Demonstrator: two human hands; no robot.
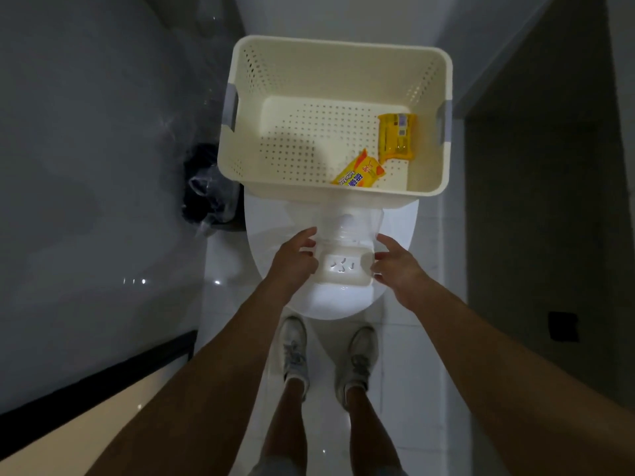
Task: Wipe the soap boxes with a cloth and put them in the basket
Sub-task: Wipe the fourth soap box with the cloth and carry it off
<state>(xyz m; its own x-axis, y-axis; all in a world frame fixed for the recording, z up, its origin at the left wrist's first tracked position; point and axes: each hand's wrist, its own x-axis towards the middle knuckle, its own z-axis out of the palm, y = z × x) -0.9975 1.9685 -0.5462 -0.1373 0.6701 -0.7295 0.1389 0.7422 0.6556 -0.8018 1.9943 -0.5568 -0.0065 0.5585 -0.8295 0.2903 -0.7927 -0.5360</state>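
Note:
A white soap box (pixel 345 267) with drain slots lies on the closed toilet lid (pixel 330 304). My left hand (pixel 295 259) grips its left end and my right hand (pixel 395 261) pinches its right end. A clear plastic lid (pixel 347 219) stands tilted just behind the box, touching my fingertips. Beyond it sits the cream perforated basket (pixel 240 159) with grey handles. Two yellow wrapped soap bars lie inside it: one (pixel 359 173) near the front wall, the other (pixel 396 135) by the right wall. No cloth is visible.
A black bin with a plastic liner (pixel 209 187) stands left of the toilet. A grey wall is on the left and a dark doorway on the right. My shoes (pixel 293 352) stand on white floor tiles just before the toilet.

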